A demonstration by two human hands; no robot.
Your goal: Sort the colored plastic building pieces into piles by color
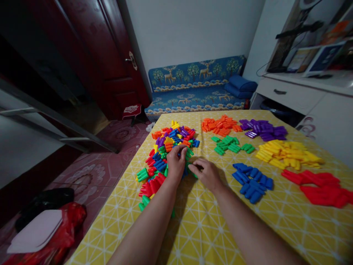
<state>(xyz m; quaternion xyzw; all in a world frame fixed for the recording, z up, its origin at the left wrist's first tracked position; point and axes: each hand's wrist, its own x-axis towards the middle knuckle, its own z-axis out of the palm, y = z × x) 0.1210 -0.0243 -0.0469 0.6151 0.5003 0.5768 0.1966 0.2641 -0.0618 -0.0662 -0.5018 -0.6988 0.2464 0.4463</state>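
Note:
A mixed pile of plastic toy building blocks [158, 162] in several colours lies along the left of the table. My left hand [175, 162] reaches over the pile's right edge, its fingers curled down among the blocks. Green blocks [189, 153] show just beside its fingertips. Close to its right, my right hand [207, 173] has bent fingers, with thumb and forefinger near each other at the pile's edge. Whatever either hand grips is hidden or too small to make out.
Single-colour heaps lie on the right: orange [220, 126], purple [264, 129], green [230, 144], yellow [289, 154], blue [252, 182] and red [320, 186]. A yellow patterned cloth [198, 224] covers the table. Beyond are a blue sofa [190, 99] and a white cabinet [292, 94].

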